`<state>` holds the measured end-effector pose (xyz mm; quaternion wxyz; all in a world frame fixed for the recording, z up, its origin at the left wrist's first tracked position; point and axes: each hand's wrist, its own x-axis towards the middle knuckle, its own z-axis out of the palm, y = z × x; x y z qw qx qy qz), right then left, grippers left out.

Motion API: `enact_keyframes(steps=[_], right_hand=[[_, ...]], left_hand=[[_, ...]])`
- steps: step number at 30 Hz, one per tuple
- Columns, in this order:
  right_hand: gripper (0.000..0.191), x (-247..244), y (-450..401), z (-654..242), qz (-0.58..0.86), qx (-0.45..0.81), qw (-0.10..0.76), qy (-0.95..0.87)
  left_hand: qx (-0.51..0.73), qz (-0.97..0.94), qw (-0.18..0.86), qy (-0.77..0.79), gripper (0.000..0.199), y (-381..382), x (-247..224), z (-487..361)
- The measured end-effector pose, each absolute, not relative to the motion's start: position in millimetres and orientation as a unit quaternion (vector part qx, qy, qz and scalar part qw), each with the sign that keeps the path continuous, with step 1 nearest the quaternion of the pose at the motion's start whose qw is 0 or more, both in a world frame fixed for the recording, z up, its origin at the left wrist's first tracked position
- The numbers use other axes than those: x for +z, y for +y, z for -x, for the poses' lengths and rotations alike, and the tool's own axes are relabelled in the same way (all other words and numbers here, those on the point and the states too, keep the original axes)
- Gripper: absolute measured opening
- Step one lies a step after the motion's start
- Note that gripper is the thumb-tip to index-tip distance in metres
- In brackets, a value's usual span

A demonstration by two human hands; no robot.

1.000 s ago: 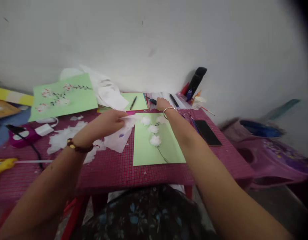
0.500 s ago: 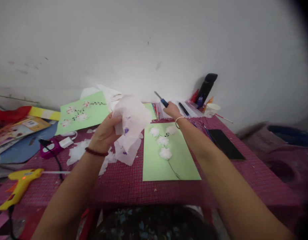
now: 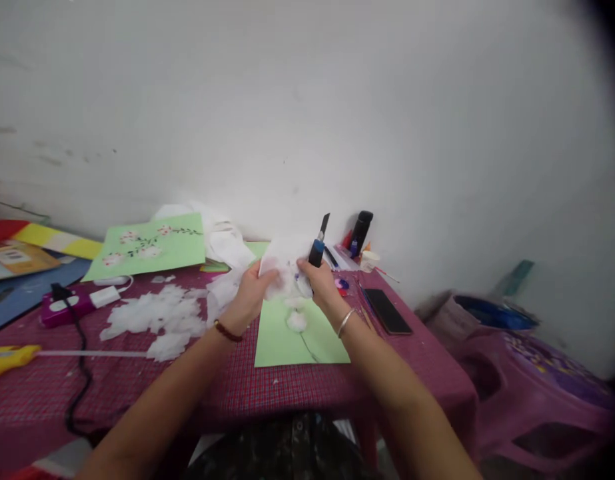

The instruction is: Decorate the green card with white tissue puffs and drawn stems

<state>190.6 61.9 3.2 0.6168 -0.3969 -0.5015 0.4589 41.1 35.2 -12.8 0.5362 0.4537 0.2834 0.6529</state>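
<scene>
My left hand (image 3: pixel 257 288) pinches the left side of a thin white tissue sheet (image 3: pixel 283 257) with small purple stains. In my right hand (image 3: pixel 317 277) is a dark blue craft knife (image 3: pixel 316 252), blade pointing up, and its fingers also touch the sheet's right side. Beneath both hands lies a green card (image 3: pixel 282 343) with fluffy white blossoms (image 3: pixel 297 321) and a thin stem; the sheet and hands cover its upper part. A pile of white tissue pieces (image 3: pixel 160 317) is left of the card.
A second green card with painted flowers (image 3: pixel 152 243) rests at the back left. Nearer are a purple power strip (image 3: pixel 70 308), a black cable and a yellow glue gun (image 3: pixel 10 360). On the right are a black phone-like slab (image 3: pixel 387 311), a paper cup (image 3: pixel 370 260) and a pink stool (image 3: pixel 537 400).
The view has turned right. My right hand has brought the knife back from the rear to the tissue, and its blade now points up. Both hands now meet at the sheet, above the card.
</scene>
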Motion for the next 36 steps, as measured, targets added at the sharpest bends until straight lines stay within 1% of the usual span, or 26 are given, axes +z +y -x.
enact_keyframes(steps=[4, 8, 12, 16, 19, 21, 25, 32, 36], right_hand=[[0.032, -7, 67, -199, 0.414, 0.425, 0.619, -0.514], [0.031, -20, 65, -208, 0.426, 0.420, 0.593, -0.539], [0.034, -26, 64, -213, 0.429, 0.411, 0.591, -0.546], [0.036, -27, 63, -215, 0.428, 0.414, 0.590, -0.544], [0.036, -28, 62, -218, 0.428, 0.420, 0.589, -0.541], [0.034, -30, 62, -219, 0.428, 0.417, 0.586, -0.547], [0.034, -32, 60, -219, 0.421, 0.406, 0.581, -0.567], [0.032, -29, 54, -217, 0.414, 0.396, 0.612, -0.545], [0.035, -26, 50, -218, 0.405, 0.404, 0.622, -0.535]], left_hand=[[0.616, -0.467, 0.564, 0.290, 0.037, 38, -20, -32], [0.618, -0.485, 0.521, 0.334, 0.028, 47, -27, -19], [0.630, -0.490, 0.497, 0.341, 0.024, 52, -34, -12], [0.611, -0.498, 0.519, 0.329, 0.024, 50, -36, -12], [0.605, -0.493, 0.544, 0.306, 0.028, 48, -34, -13], [0.610, -0.491, 0.550, 0.291, 0.030, 46, -32, -14], [0.614, -0.484, 0.548, 0.296, 0.027, 43, -27, -15], [0.632, -0.506, 0.483, 0.334, 0.016, 39, -27, -13], [0.642, -0.509, 0.458, 0.345, 0.012, 38, -26, -13]])
